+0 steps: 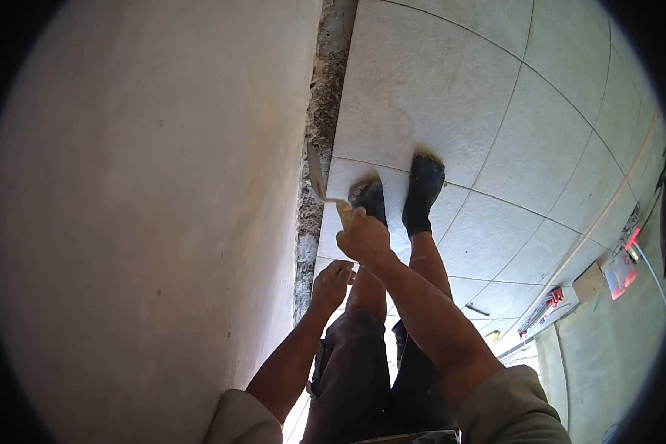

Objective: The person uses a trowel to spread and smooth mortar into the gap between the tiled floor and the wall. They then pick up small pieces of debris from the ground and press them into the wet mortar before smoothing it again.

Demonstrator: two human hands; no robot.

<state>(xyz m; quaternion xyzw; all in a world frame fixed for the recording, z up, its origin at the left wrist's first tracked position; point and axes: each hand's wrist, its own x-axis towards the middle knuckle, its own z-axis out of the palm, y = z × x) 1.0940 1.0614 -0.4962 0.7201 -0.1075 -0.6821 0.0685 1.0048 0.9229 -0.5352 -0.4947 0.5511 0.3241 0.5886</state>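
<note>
My right hand (364, 238) is wrapped round the pale handle of a trowel (317, 174). The trowel's narrow metal blade points away from me, over the rough gap (323, 111) between the wall (200, 185) and the floor tiles (422, 81). Beside the wall, nearer to me, my left hand (331, 285) has its fingers curled together; whether anything small is between them cannot be made out.
My dark boots (424, 189) stand on the tiles just right of the gap. At the far right lie red tools (553, 298), a piece of cardboard (589, 283), a plastic bag (620, 274) and a blue cord. A small dark bar (477, 310) rests on the tiles.
</note>
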